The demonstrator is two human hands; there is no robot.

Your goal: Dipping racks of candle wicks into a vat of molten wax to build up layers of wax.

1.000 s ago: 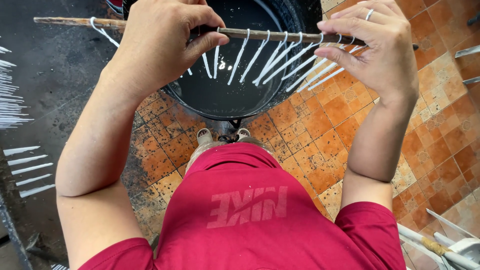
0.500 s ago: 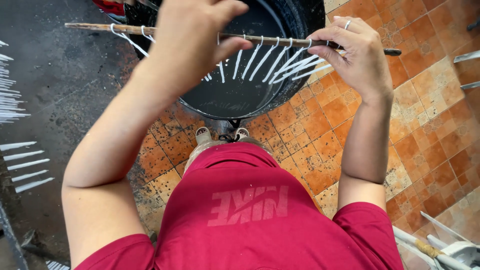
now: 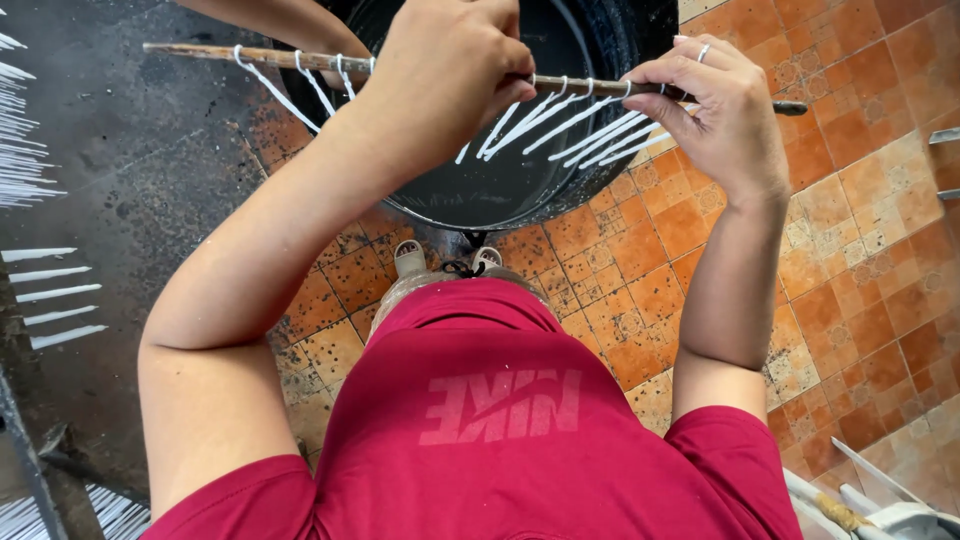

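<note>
The left hand (image 3: 455, 70) is clenched around the middle of a thin wooden stick (image 3: 200, 52), and the right hand (image 3: 720, 105) pinches the same stick near its right end, fingers (image 3: 665, 75) curled over it. White tapered candles (image 3: 580, 125) hang from the stick by looped wicks, slanting over the black pot (image 3: 520, 190) on the orange tiled floor (image 3: 850, 250). More white candles (image 3: 50, 290) lie at the floor's left edge.

The left hand (image 3: 455, 75) covers the middle of the wooden stick (image 3: 260, 57); the black pot (image 3: 520, 190) runs past the top edge, and another person's forearm (image 3: 280, 18) is cropped there.
</note>
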